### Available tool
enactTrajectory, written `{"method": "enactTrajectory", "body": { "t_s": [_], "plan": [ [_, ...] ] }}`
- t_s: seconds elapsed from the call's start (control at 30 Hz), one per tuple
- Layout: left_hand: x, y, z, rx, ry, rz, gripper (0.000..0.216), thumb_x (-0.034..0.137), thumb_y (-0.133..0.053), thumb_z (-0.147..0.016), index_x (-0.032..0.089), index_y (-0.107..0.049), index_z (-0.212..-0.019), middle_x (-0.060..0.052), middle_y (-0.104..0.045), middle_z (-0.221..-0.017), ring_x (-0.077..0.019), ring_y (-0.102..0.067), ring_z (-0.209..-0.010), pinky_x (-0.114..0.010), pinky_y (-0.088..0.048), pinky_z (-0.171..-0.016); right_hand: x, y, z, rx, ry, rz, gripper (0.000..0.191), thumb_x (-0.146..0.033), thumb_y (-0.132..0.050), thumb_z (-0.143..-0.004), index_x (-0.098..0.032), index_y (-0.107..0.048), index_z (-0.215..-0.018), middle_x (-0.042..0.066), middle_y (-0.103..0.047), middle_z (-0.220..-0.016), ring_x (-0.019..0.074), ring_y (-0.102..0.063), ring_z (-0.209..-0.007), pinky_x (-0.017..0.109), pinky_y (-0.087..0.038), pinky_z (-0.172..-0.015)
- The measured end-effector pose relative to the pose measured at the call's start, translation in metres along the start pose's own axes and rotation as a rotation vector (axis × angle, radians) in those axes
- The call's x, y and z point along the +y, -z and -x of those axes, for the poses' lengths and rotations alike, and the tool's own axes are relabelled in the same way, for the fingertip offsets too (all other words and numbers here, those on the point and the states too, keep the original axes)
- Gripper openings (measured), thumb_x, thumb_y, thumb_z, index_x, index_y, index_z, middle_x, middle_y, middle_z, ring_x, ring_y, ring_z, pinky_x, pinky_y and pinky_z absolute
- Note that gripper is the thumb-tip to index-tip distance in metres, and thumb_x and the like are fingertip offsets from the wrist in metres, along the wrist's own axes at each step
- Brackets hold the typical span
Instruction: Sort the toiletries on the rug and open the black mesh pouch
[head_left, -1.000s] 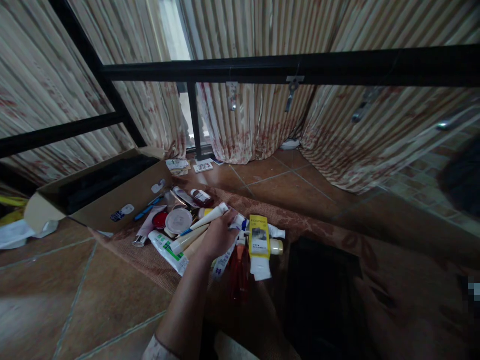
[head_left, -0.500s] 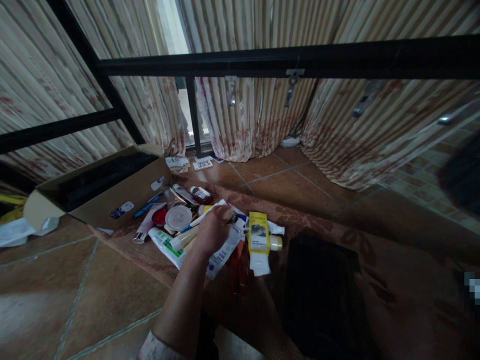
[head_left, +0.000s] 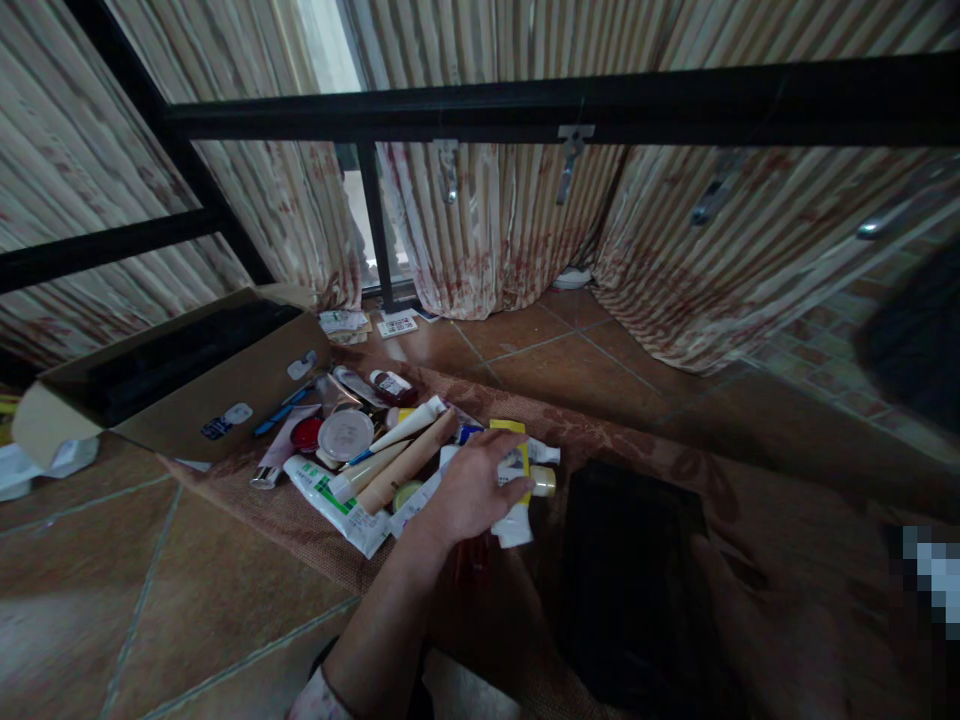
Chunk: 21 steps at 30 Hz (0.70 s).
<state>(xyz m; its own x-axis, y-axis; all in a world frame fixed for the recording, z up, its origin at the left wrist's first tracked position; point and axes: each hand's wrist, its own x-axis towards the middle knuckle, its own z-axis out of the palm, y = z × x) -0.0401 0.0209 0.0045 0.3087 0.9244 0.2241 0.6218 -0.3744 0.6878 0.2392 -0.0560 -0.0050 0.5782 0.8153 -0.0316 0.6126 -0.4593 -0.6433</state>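
My left hand reaches over a yellow and white squeeze tube. Its thumb and fingers are apart, and part of the tube shows between them. A peach-coloured tube lies just left of that hand, alongside a cream tube and a slim white tube. Further left are a green and white tube and a round clear-lidded jar. In deep shadow at right, my right hand has its thumb at the edge of a black box-like object; its other fingers are hidden.
An open cardboard box with dark contents stands at left on the tiled floor. A small dark red bottle lies at the back of the brown cloth. Behind runs a black metal rail before striped curtains.
My left hand has moved right, from the pile of tubes to the yellow tube, and its fingers have spread. The peach tube now lies uncovered. The view has shifted slightly.
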Motion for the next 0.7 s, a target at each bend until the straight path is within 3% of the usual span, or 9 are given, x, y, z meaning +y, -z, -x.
{"method": "enactTrajectory", "body": {
  "t_s": [0.17,0.27,0.43,0.7],
  "plan": [
    [0.013,-0.014,0.008,-0.289,-0.033,-0.026,0.091,0.040,-0.083,-0.064,0.023,-0.044,-0.144,-0.015,-0.036,-0.154,-0.0350,-0.035,-0.141,-0.051,-0.034,-0.114,-0.003,0.001,0.002,-0.007,-0.029,-0.013,0.053,-0.052,-0.057,-0.075,-0.017,-0.071,-0.112,0.015,-0.076,-0.093,0.0343,-0.070,-0.084,0.041,-0.051,-0.068],
    [0.015,-0.022,0.012,-0.422,0.019,-0.107,0.104,0.032,-0.085,-0.057,0.021,-0.036,-0.149,-0.018,-0.020,-0.161,-0.0385,-0.020,-0.147,-0.054,-0.028,-0.116,-0.004,0.000,0.004,-0.012,-0.017,-0.049,0.054,-0.051,-0.057,-0.075,-0.015,-0.070,-0.113,0.015,-0.076,-0.094,0.0338,-0.070,-0.086,0.040,-0.052,-0.069],
    [0.016,-0.032,0.015,-0.412,0.129,-0.221,0.092,0.010,-0.068,-0.065,0.017,-0.034,-0.149,-0.018,-0.017,-0.162,-0.0350,-0.011,-0.150,-0.051,-0.020,-0.120,-0.005,0.000,0.004,-0.022,0.012,-0.040,0.051,-0.051,-0.056,-0.076,-0.015,-0.071,-0.109,0.016,-0.076,-0.094,0.0350,-0.070,-0.085,0.043,-0.052,-0.072],
    [0.022,-0.032,0.017,-0.449,0.139,-0.242,0.088,0.011,-0.059,-0.069,0.016,-0.028,-0.152,-0.020,-0.013,-0.163,-0.0359,-0.007,-0.150,-0.054,-0.018,-0.120,-0.003,-0.002,0.004,-0.005,0.025,-0.025,0.053,-0.052,-0.056,-0.075,-0.014,-0.071,-0.109,0.017,-0.075,-0.097,0.0340,-0.070,-0.087,0.041,-0.052,-0.072]
  ]
}}
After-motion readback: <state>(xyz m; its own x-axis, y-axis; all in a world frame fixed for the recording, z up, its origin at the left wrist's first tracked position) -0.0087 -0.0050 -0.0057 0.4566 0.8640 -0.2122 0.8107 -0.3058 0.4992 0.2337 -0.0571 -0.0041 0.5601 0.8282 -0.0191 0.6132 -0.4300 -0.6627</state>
